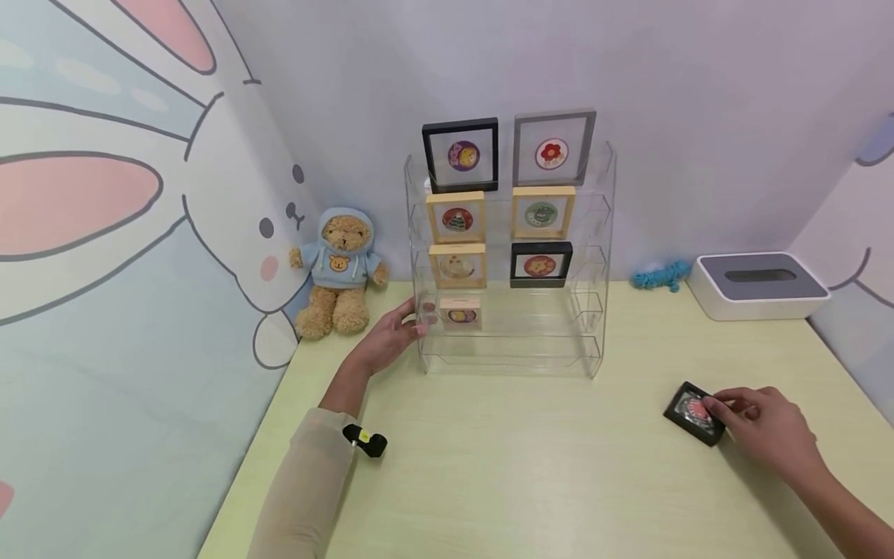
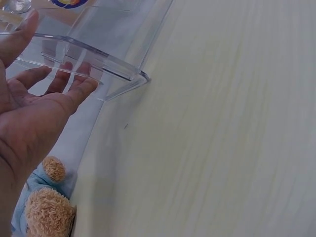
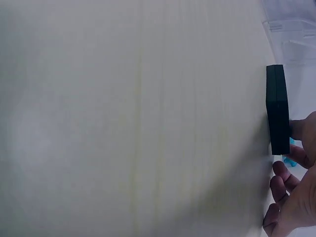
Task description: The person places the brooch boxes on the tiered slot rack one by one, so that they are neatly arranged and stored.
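On the right of the table, my right hand point(image 1: 768, 431) pinches a small black picture frame point(image 1: 694, 414) with a red round badge behind its pane. In the right wrist view the frame point(image 3: 278, 108) shows edge-on, thumb and finger at its edge and the other fingers point(image 3: 279, 190) below it. My left hand point(image 1: 391, 338) touches the left side of a clear acrylic tiered rack point(image 1: 517, 365), its fingers spread and relaxed. The left wrist view has these fingertips point(image 2: 86, 74) at the clear side panel.
Several framed badges, such as the grey frame point(image 1: 554, 147), stand on the rack's tiers. A teddy bear point(image 1: 340, 272) in a blue hoodie sits left of it. At right are a blue cord bundle point(image 1: 660, 276) and a white-and-grey tissue box point(image 1: 761, 287) against the wall.
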Demonstrator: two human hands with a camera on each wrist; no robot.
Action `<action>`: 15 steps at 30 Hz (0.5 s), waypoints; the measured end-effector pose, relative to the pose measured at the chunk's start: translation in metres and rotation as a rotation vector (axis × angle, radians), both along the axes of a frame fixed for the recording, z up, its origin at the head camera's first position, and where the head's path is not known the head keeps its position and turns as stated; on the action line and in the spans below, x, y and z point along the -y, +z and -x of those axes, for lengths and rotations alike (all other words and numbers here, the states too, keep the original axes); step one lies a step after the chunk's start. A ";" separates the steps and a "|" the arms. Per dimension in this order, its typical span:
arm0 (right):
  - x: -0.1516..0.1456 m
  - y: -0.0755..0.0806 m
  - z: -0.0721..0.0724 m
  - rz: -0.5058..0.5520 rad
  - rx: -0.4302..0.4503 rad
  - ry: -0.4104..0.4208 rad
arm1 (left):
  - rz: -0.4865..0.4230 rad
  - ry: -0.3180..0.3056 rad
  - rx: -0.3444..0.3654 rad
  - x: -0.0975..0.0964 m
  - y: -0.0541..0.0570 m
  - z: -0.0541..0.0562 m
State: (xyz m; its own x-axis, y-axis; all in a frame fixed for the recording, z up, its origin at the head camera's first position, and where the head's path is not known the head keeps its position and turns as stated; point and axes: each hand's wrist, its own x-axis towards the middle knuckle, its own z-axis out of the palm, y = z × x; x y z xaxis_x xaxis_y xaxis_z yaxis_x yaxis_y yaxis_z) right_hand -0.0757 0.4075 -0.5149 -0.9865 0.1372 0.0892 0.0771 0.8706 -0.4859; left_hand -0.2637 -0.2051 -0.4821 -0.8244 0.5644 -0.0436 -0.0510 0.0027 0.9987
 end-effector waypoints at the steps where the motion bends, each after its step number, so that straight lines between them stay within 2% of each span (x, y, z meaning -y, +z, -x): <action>1: 0.001 0.000 0.000 0.003 0.003 -0.013 | 0.001 0.000 0.000 0.000 0.000 0.000; 7: 0.008 0.000 -0.002 0.007 -0.031 -0.052 | 0.003 -0.001 0.003 0.001 0.000 -0.001; 15: 0.005 -0.003 0.004 -0.020 -0.139 0.010 | 0.013 -0.006 -0.002 0.001 0.000 -0.001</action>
